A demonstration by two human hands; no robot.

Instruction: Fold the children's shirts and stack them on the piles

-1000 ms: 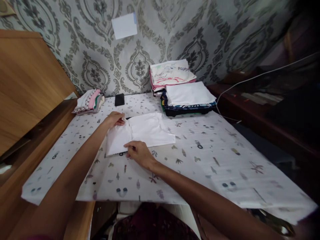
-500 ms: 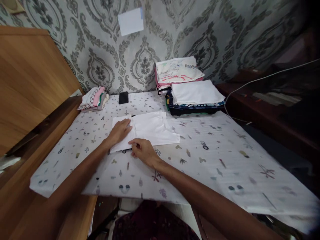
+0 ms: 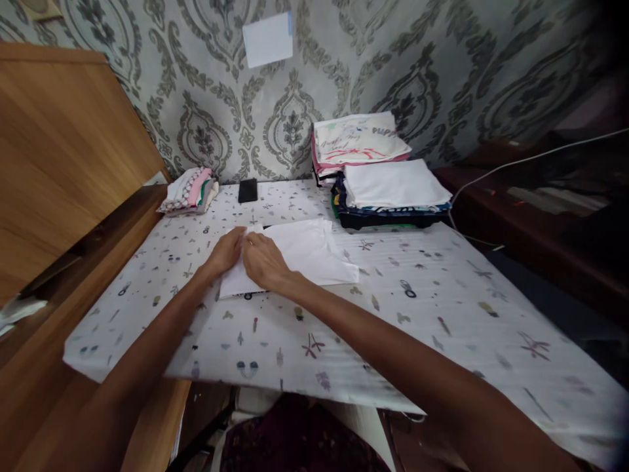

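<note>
- Our left hand [image 3: 228, 251] and right hand [image 3: 264, 259] meet on the white garment [image 3: 309, 252], flat on the bench [image 3: 447, 288]; the view crowds, so we cannot tell their grip.
- We judge this folding; next calls for even smoothing.

Garment [image 3: 314, 252]: plain white, a bit of black print showing along the near edge
Cloth [image 3: 373, 347]: white, scattered with small muted motifs, some green, some reddish, some grey
Wallpaper [image 3: 314, 85]: pale grey with darker grey damask scrolls
Paper [image 3: 268, 40]: white, blue at one edge
Small pile [image 3: 189, 193]: pink, green, cream, and a brownish pattern on white
Phone [image 3: 248, 190]: black
Back pile [image 3: 361, 139]: white top with lettering and red strokes, pink below
Front pile [image 3: 398, 185]: white over navy and black
Cabinet [image 3: 63, 131]: warm brown woodgrain
</note>
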